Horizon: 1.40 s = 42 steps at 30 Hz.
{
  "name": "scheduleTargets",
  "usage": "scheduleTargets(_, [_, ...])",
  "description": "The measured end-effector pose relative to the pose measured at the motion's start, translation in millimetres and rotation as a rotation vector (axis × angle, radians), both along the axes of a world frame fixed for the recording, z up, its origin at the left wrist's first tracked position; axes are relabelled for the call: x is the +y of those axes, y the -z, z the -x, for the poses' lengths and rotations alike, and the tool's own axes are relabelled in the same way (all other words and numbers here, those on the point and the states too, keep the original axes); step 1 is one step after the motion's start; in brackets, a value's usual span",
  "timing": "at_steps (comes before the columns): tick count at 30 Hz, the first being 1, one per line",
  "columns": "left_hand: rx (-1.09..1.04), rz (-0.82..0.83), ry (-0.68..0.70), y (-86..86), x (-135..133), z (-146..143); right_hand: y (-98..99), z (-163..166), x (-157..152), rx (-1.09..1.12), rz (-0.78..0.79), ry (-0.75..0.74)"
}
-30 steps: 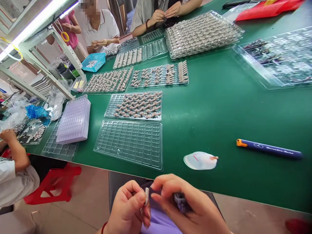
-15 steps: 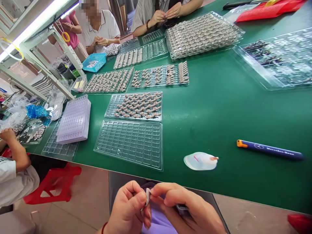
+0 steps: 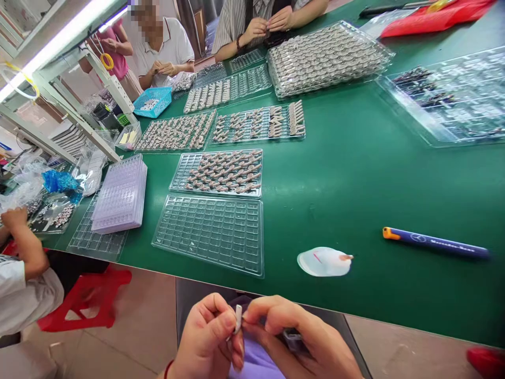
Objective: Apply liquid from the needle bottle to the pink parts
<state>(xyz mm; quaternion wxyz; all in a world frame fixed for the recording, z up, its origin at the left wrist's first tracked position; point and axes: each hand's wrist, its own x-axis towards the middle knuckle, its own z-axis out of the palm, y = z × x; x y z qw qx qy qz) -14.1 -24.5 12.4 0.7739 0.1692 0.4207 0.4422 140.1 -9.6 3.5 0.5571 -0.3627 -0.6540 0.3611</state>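
Observation:
Below the table's near edge, my left hand (image 3: pixel 207 342) pinches a small white part (image 3: pixel 238 318) between thumb and fingers. My right hand (image 3: pixel 300 339) meets it from the right, its fingertips on the same white part, with a small dark piece (image 3: pixel 292 339) tucked under its fingers. Both hands hover over purple cloth on my lap. Just beyond them on the green table (image 3: pixel 355 173) lies an empty clear compartment tray (image 3: pixel 211 231). Behind that is a tray partly filled with small tan parts (image 3: pixel 221 172).
A white disc (image 3: pixel 324 261) and a blue pen (image 3: pixel 434 243) lie to the right. Further trays of parts (image 3: pixel 327 55) cover the far table, and a stack of lilac trays (image 3: pixel 120 193) sits at left. Other people work at the far end and left edge, by a red stool (image 3: pixel 84 305).
My right hand has dropped a little and closed in on the white part, covering more of the dark piece. The left hand has hardly moved.

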Motion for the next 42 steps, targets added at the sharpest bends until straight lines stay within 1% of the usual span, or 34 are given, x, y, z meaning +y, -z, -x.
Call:
scheduleTargets(3, [-0.008, 0.011, 0.002, -0.4, 0, 0, -0.2, -1, 1, -0.018, 0.051, 0.063])
scheduleTargets(5, [-0.010, 0.012, 0.003, -1.2, 1, 1, 0.3, -3, 2, -0.081, 0.111, 0.060])
scheduleTargets(8, [-0.019, 0.006, 0.009, -2.4, 1, 2, 1.9, -8, 2, -0.154, 0.219, -0.019])
scheduleTargets(11, [-0.028, 0.001, 0.007, -2.6, 2, 1, 3.3, -11, 2, -0.130, 0.308, -0.134])
scheduleTargets(16, [-0.025, 0.000, -0.007, -2.7, 2, -1, 3.3, -13, 2, -0.179, 0.311, -0.276])
scheduleTargets(19, [-0.027, 0.009, -0.010, -3.9, 2, -1, 1.0, -13, 2, -0.218, 0.364, -0.352])
scheduleTargets(21, [-0.027, 0.013, -0.007, -4.7, 2, -1, -1.1, -12, 3, -0.239, 0.391, -0.376])
scheduleTargets(25, [-0.014, 0.015, -0.005, -4.2, 1, 0, -2.6, -11, 4, -0.298, 0.415, -0.364])
scheduleTargets(30, [-0.016, 0.017, -0.002, -2.8, 1, 1, 2.6, -10, 4, -0.347, 0.432, -0.372])
scheduleTargets(42, [-0.023, 0.023, -0.007, -4.9, 2, -1, 2.6, -8, 4, -0.341, 0.424, -0.401])
